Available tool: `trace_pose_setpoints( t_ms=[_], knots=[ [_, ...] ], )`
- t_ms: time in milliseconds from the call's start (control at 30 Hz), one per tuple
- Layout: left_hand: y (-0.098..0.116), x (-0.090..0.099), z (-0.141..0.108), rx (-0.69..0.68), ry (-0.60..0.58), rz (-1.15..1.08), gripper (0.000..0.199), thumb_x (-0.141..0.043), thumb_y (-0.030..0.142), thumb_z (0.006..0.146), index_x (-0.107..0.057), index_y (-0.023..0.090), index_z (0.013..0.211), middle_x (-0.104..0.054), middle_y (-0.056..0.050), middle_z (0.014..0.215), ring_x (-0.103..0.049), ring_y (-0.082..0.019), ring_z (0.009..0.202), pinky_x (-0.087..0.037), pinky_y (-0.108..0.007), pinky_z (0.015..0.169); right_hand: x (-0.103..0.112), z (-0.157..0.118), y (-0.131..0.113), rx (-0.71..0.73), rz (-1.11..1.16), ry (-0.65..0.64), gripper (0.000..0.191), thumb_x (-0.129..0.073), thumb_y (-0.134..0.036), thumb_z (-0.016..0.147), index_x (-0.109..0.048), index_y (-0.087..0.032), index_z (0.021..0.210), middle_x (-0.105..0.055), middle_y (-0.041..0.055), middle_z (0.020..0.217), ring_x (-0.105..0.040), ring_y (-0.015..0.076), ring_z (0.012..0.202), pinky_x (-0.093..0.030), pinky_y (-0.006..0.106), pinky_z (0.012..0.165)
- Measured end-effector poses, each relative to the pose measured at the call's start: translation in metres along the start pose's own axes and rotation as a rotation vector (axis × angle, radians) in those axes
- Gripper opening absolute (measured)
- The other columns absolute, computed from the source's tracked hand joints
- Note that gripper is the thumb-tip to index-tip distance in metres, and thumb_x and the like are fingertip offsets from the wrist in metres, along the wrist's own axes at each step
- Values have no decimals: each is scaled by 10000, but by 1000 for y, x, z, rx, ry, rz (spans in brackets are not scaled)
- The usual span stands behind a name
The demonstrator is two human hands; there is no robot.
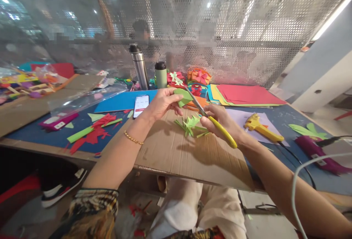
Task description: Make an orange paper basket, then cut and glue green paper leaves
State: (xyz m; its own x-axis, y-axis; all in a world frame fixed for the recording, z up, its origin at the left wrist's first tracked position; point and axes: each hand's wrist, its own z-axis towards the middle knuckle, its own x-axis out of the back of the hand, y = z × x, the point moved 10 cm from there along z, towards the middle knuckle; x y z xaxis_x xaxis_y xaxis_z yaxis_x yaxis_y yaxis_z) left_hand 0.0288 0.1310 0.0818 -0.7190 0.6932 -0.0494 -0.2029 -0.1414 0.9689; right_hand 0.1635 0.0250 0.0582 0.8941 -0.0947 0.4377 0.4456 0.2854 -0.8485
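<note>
My left hand (164, 104) is closed on a piece of green paper (183, 98), pinched between thumb and fingers. In my right hand (220, 120) is a pair of scissors (224, 131) with yellow handles. Their metal blades point up and to the left and lie against the right edge of the green paper; whether they cut into it I cannot tell. Just below both hands, a heap of light green paper cuttings (189, 124) rests on the brown cardboard (165, 151).
A yellow glue gun (262, 128) lies on pale paper at right, its cord trailing. Coloured sheets (250, 94) are stacked behind it. A phone (141, 106), a steel bottle (139, 68) and a green bottle (161, 76) are ahead. Red scraps (95, 131) lie at left.
</note>
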Motion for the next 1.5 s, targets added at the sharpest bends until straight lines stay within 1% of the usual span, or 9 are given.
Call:
trace_pose_setpoints(
  t_ms=[100,367,567,767,933,1067,1233,1367,1500],
  knots=[
    [-1,-3,0,11,-17,-2,278,-866,348,751,-658,165,769,-768,-82,696,-698,-170,468,-498,-258,469,0,0,-3,25,-23,-5,624,-733,-812,843,-532,-234,961,-453,-87,653,-365,87,539,-270,260,505],
    [-3,-4,0,30,-26,7,243,-847,335,774,-684,156,789,-789,-107,739,-708,-183,481,-519,-274,484,7,0,2,1,-101,50,692,-664,-895,804,-559,-228,953,-408,-87,636,-342,103,569,-254,280,537],
    [-2,-4,-1,28,-34,3,241,-855,326,746,-680,161,772,-746,-70,674,-703,-183,478,-536,-275,484,6,1,1,-3,-103,40,695,-673,-908,776,-551,-239,921,-359,-102,604,-301,99,556,-226,281,547],
    [-2,-6,-1,32,-50,2,228,-852,323,740,-694,161,765,-746,-66,673,-701,-183,475,-557,-280,483,5,0,1,-30,-98,-1,682,-710,-889,772,-547,-245,925,-375,-99,611,-317,103,560,-231,288,554],
    [-3,-4,-1,33,-35,3,231,-859,318,739,-690,162,766,-730,-58,652,-706,-185,494,-568,-283,500,7,-1,-4,-16,-109,6,675,-705,-886,770,-544,-248,921,-361,-107,593,-295,100,549,-235,282,543],
    [-1,-6,-2,32,-55,6,258,-873,333,735,-692,154,778,-743,-69,669,-694,-178,469,-548,-279,486,6,-1,-3,-37,-118,-13,661,-723,-858,777,-545,-241,934,-400,-93,621,-347,107,565,-261,284,546],
    [0,-6,-3,25,-53,3,299,-896,356,734,-670,162,769,-742,-62,663,-694,-175,466,-524,-265,469,8,-1,-1,-39,-106,-4,666,-734,-857,766,-549,-242,939,-401,-93,621,-349,106,564,-254,284,545],
    [-4,-6,-2,54,-53,-3,358,-934,389,726,-673,155,794,-756,-79,695,-706,-177,488,-533,-269,485,8,-1,-1,-40,-90,-8,665,-738,-848,769,-554,-235,949,-445,-82,633,-367,108,575,-260,280,546],
    [-7,-5,0,45,-30,-38,365,-970,365,700,-709,153,841,-758,-72,726,-719,-180,544,-536,-277,498,8,-1,4,-47,-85,4,663,-742,-844,773,-575,-229,956,-460,-73,636,-377,113,582,-272,278,547]
  ],
)
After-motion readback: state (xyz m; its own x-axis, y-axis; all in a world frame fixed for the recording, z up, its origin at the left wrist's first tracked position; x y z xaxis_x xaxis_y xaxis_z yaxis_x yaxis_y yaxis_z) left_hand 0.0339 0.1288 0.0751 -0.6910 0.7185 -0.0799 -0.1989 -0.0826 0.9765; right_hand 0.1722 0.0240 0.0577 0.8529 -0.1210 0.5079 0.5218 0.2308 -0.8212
